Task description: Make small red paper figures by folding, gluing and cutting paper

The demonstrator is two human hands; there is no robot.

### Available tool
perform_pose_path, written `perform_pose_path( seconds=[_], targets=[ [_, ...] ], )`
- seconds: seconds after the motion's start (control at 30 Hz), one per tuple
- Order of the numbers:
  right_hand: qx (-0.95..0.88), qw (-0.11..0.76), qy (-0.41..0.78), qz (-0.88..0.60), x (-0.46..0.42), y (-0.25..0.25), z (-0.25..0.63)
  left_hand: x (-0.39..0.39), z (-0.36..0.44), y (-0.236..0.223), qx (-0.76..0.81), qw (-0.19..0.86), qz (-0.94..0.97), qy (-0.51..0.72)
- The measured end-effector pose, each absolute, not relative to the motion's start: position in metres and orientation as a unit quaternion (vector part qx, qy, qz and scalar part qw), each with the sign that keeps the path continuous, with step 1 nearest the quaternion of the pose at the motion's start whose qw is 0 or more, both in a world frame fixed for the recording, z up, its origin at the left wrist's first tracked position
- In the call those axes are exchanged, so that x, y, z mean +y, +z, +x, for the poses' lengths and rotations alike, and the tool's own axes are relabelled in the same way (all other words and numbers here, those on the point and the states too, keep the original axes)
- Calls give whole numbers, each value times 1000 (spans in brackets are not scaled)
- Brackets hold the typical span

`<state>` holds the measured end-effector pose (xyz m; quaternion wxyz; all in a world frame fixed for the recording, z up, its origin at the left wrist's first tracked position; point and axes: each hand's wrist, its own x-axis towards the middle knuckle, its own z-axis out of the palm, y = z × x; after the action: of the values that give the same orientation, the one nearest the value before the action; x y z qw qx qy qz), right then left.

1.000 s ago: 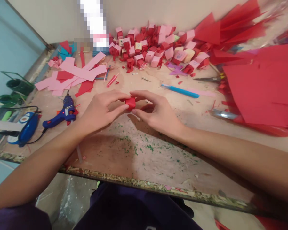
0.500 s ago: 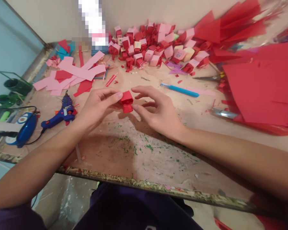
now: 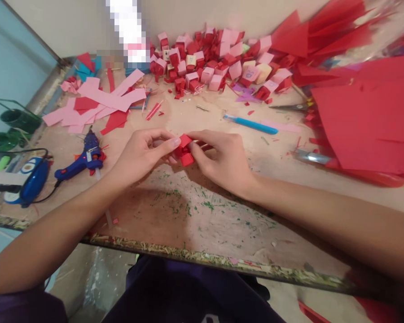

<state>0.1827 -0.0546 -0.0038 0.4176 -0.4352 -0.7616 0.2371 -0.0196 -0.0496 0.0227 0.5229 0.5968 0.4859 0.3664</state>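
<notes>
The folded paper piece is plain red. The pen is bright blue, the paper strips pink. The desk is tan, flecked green.

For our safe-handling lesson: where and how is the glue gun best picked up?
Probably by the glue gun's handle, from above and the left: it juts out leftward, while the nozzle points toward the far side of the table.

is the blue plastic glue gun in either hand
No, the blue plastic glue gun rests on the wooden table; the left hand and right hand hold a small red folded paper block.
</notes>
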Motion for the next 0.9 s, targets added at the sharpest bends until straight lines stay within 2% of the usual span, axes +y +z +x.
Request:
perform_pose_path(
  seconds=[0.13,0.33,0.7,0.9],
  targets=[
    [-766,409,234,-438,-53,-7,184,-52,-20,25,491,473,645,345],
    [-780,404,208,-431,-52,-8,186,-52,-24,23,462,404,694,376],
    [-799,428,210,-367,-51,-5,188,-51,-27,21,463,414,703,347],
    [-793,430,226,-366,-53,-3,187,-47,-30,19,433,367,746,349]
  ],
)
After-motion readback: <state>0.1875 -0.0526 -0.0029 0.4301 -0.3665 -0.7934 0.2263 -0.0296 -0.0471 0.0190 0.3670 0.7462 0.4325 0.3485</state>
